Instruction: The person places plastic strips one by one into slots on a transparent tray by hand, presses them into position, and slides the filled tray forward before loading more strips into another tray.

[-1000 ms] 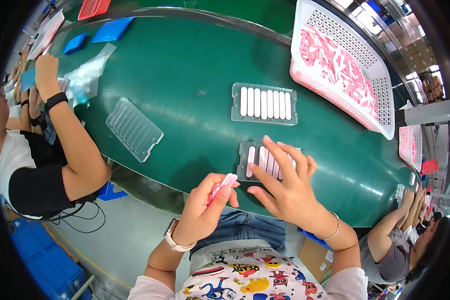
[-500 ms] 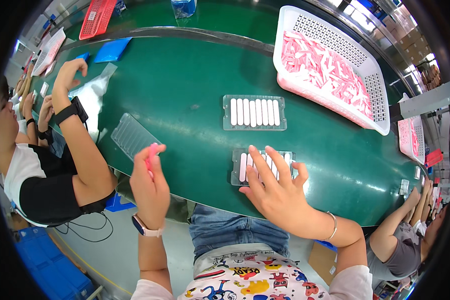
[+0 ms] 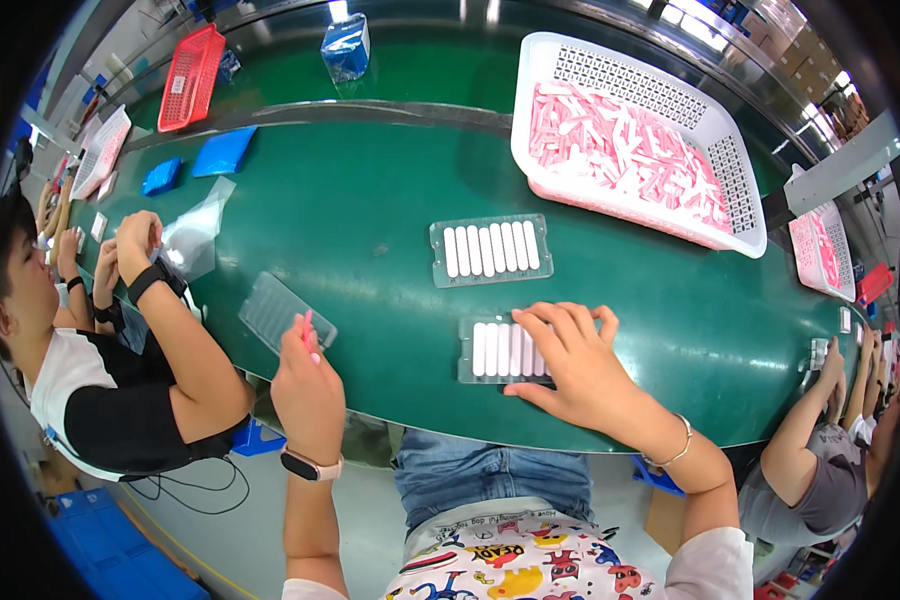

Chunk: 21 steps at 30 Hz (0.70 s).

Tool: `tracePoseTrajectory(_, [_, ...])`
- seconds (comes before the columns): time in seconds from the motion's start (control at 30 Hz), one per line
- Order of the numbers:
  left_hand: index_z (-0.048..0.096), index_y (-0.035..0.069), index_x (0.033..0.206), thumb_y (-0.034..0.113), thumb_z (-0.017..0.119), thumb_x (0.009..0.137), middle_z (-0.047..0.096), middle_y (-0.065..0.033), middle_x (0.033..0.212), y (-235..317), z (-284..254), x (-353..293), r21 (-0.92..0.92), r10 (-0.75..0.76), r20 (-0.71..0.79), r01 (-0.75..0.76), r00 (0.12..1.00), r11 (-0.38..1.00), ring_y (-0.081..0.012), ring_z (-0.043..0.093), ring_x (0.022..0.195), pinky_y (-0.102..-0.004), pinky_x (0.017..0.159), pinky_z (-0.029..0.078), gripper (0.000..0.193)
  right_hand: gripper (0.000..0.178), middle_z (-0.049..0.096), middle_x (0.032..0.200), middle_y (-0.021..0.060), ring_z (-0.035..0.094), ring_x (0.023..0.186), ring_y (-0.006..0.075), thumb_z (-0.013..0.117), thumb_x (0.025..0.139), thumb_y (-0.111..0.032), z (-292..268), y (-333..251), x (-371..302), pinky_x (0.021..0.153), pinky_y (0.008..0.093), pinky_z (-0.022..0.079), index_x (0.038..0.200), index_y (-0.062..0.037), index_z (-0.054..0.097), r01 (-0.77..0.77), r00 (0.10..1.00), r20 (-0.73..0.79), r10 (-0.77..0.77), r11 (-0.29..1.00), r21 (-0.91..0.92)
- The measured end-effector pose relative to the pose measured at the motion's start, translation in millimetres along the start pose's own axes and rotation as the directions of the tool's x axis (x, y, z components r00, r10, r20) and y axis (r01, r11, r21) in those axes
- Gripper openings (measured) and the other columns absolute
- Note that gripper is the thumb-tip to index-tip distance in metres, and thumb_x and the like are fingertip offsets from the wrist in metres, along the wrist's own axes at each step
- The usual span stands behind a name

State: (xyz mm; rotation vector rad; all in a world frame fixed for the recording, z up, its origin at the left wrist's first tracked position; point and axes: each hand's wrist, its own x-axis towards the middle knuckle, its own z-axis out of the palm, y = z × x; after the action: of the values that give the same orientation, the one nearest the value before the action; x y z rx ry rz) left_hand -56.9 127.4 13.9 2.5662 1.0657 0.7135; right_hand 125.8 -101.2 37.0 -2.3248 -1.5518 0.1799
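Observation:
My left hand [image 3: 308,395] is raised at the table's near edge, thumb and fingers closed on slim pink pieces [image 3: 308,328]; their exact kind is unclear. Beside it lies a clear plastic tray [image 3: 282,308] with grooves and no sticks visible in it. My right hand [image 3: 582,372] spans another clear tray [image 3: 465,352], fingers at its far edge and thumb at the near one. Pale pink-white rounded sticks [image 3: 492,348] stand in a row there; the hand covers its right end. Farther off, a third tray [image 3: 440,272] holds a row of white sticks [image 3: 488,249].
A white perforated basket [image 3: 625,212] of pink and white pieces stands at the back right. Blue packets [image 3: 224,151], a clear plastic sheet [image 3: 196,232] and a red basket [image 3: 190,80] are at the back left. A co-worker's arm [image 3: 185,320] is close on the left; another person sits right.
My right-hand fingers have drawn closer together and shifted right over the near tray, uncovering sticks at its left. The left hand's pink pieces have turned. The co-worker's raised hand has lowered.

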Motion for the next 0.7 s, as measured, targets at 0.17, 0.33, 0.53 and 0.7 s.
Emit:
tracePoseTrajectory(0.17, [0.051, -0.004, 0.111, 0.002, 0.043, 0.092, 0.063, -0.0243, 0.103, 32.9, 2.4, -25.2, -0.119, 0.056, 0.094, -0.045, 0.994, 0.992, -0.0374, 0.065, 0.089, -0.038, 0.074, 0.053, 0.021, 0.077, 0.049, 0.123, 0.01, 0.044, 0.115, 0.0276, 0.077, 0.069, -0.037, -24.5, 35.4, -23.1, 0.095, 0.0499, 0.023, 0.131, -0.0071, 0.043, -0.099, 0.995, 0.006, 0.099, 0.995, 0.006])
tracePoseTrajectory(0.33, [0.049, -0.005, 0.113, 0.0, 0.046, 0.089, 0.064, -0.0221, 0.106, 67.1, -4.8, -39.7, -0.073, 0.122, 0.208, -0.109, 0.971, 0.991, -0.035, 0.066, 0.087, -0.039, 0.07, 0.054, 0.025, 0.076, 0.051, 0.126, 0.0114, 0.045, 0.12, 0.0269, 0.079, 0.069, -0.026, -43.8, 89.2, -43.6, 0.098, 0.0489, 0.021, 0.133, -0.0059, 0.042, -0.282, 0.953, -0.13, 0.274, 0.958, -0.047])
tracePoseTrajectory(0.53, [0.049, -0.005, 0.111, 0.003, 0.055, 0.083, 0.064, -0.0198, 0.106, 99.1, -4.7, -65.1, -0.247, 0.388, 0.362, -0.314, 0.848, 0.917, -0.0294, 0.067, 0.076, -0.037, 0.06, 0.055, 0.029, 0.074, 0.05, 0.129, 0.0107, 0.043, 0.122, 0.0256, 0.078, 0.071, -0.025, -37.1, 103.9, 4.8, 0.1, 0.0498, 0.021, 0.134, -0.0082, 0.042, -0.239, 0.963, -0.128, 0.238, 0.971, 0.004])
tracePoseTrajectory(0.7, [0.049, -0.002, 0.106, 0.005, 0.056, 0.085, 0.059, -0.0203, 0.119, 104.8, -8.6, -82.9, -0.352, 0.349, 0.477, -0.188, 0.807, 0.917, -0.0319, 0.066, 0.076, -0.037, 0.059, 0.054, 0.023, 0.074, 0.049, 0.132, 0.0102, 0.044, 0.121, 0.0243, 0.076, 0.074, -0.025, -33.9, 97.2, 24.4, 0.099, 0.0476, 0.022, 0.137, -0.0124, 0.04, -0.16, 0.981, -0.094, 0.169, 0.982, 0.098])
